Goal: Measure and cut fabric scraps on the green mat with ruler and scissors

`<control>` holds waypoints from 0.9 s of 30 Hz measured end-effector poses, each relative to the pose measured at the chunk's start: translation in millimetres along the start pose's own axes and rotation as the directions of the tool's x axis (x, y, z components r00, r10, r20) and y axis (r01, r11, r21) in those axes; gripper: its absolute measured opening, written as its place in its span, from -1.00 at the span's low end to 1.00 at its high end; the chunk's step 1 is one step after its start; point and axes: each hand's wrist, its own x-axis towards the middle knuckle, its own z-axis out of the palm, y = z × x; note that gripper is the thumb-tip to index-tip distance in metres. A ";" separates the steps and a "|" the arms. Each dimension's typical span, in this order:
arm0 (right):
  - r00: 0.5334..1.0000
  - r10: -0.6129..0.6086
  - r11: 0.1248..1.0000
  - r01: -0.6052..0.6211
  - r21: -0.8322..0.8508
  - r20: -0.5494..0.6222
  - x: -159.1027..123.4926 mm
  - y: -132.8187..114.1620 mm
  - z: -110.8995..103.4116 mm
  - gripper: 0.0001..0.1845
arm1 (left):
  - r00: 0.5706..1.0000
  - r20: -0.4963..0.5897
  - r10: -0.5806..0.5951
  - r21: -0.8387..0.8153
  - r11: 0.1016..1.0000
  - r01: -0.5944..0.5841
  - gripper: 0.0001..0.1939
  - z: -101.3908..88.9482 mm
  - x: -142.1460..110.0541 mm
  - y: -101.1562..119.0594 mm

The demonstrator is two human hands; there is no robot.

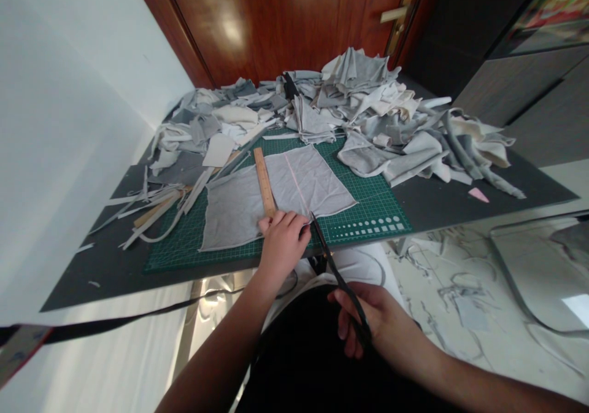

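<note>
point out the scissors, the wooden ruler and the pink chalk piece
black-handled scissors (332, 259), head view, on the blades near the pivot
flat wooden ruler (264, 180), head view, mid-length on its top face
small pink triangular chalk piece (478, 195), head view, its centre

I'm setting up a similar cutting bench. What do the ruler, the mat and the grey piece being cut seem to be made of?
The ruler looks like unfinished pale wood. The mat appears to be matte green vinyl or rubber with a printed white grid. The grey piece seems a soft, creased knit fabric.

white wall (59, 124) | wooden door (285, 20) | dark table (460, 201) | marbled floor (460, 315)
</note>
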 end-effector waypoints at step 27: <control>1.000 0.009 1.000 -0.009 -0.019 0.002 5.2 -11.5 1.1 -0.30 | 1.000 -0.003 0.012 -0.007 1.000 -0.012 -0.92 -0.1 -0.8 0.5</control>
